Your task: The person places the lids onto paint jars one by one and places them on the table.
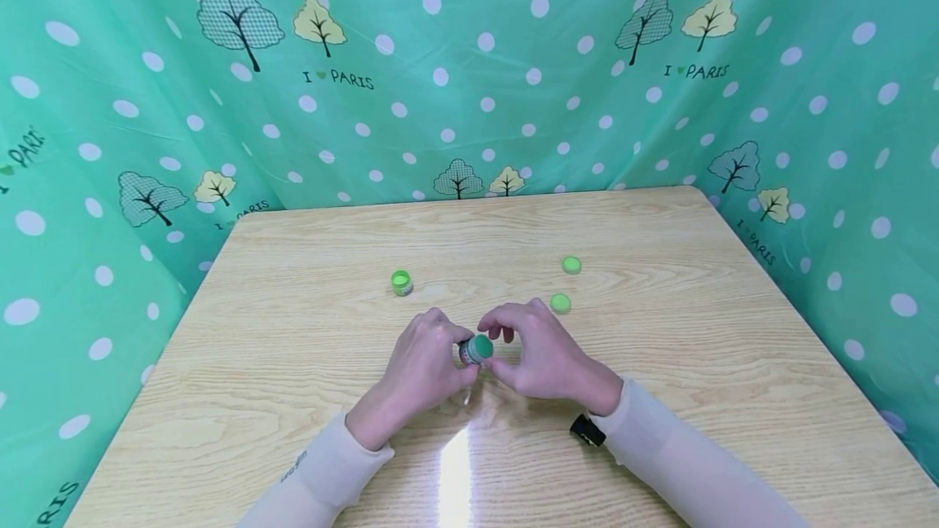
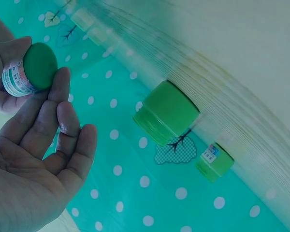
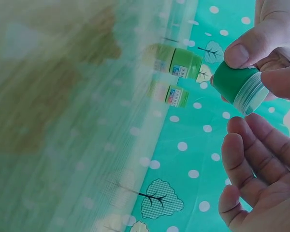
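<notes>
A small jar [image 1: 477, 349] is tilted in my left hand [image 1: 425, 353], gripped between thumb and fingers. It has a dark green end, and a printed label shows in the left wrist view on the jar [image 2: 29, 72]. The jar [image 3: 237, 89] has a clear ribbed rim in the right wrist view. Whether the dark green is a lid or contents, I cannot tell. Just to its right is my right hand [image 1: 539, 353], thumb close to the jar and other fingers bent but apart from it. Whether that thumb touches is unclear.
A light green jar [image 1: 401, 283] stands open beyond the left hand. Two light green round lids [image 1: 571, 265] lie back right. Two green jars [image 2: 166, 113] show in the left wrist view. A polka-dot curtain [image 1: 484, 72] borders the wooden table [image 1: 660, 308].
</notes>
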Demonstrator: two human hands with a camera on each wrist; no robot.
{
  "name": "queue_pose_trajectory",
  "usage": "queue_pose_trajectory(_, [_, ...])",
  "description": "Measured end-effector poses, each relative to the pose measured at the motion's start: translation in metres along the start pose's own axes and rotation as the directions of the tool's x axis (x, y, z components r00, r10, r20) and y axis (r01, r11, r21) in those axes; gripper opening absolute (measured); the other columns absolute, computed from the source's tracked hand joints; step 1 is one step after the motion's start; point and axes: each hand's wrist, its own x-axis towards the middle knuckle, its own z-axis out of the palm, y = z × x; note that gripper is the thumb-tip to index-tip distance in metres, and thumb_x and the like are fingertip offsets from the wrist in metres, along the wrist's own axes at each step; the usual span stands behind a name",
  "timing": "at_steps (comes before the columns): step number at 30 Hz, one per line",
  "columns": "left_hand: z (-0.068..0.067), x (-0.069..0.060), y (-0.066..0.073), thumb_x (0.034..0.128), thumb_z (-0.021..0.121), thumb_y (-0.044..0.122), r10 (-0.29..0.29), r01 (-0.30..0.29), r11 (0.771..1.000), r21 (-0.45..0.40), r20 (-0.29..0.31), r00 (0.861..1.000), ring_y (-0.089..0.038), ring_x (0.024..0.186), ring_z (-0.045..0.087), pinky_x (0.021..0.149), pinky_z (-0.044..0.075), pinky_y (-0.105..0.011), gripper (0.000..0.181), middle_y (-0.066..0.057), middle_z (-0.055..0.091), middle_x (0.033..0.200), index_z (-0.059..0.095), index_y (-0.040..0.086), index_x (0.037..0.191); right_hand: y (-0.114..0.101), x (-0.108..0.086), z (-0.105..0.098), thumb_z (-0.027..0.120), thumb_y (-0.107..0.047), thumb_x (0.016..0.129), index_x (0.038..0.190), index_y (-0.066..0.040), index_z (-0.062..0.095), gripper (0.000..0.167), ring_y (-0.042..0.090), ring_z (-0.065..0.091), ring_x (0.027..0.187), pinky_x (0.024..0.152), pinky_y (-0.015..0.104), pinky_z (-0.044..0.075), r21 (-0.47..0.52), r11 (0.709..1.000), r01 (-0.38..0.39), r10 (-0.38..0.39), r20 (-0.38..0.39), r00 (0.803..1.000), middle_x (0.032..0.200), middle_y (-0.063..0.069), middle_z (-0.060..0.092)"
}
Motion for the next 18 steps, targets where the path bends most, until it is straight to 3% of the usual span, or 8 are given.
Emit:
queue_pose_trajectory(8, [0.0001,0.0001,-0.0001,0.0672,0.09,0.014,0.001,-0.001,1.0,-0.003,-0.002,1.0,-0.015,0.078,0.058,0.077,0.05,-0.033,0.018,0.004,0.076,0.078,0.079,0.011,0.081,-0.0006,-0.0005,0.0006,0.083,-0.014,0.075,0.107,-0.014,0.074,0.033,0.014,0.06,0.08,0.077,0.032,0.039,0.006,1.0,0.001,-0.001,0.004,1.0,0.092,-0.01,0.07])
queue_pose_trajectory(18, [0.0011,0.0003,-0.0008,0.0671,0.09,0.015,0.013,-0.013,1.0,0.004,-0.014,1.0,-0.013,0.077,0.058,0.077,0.05,-0.032,0.021,0.005,0.076,0.078,0.081,0.013,0.086,-0.0015,0.0,0.0006,0.085,-0.016,0.076,0.1,-0.014,0.075,0.026,0.016,0.06,0.075,0.076,0.033,0.038,0.0,1.0,-0.007,0.007,-0.002,1.0,0.083,-0.008,0.068])
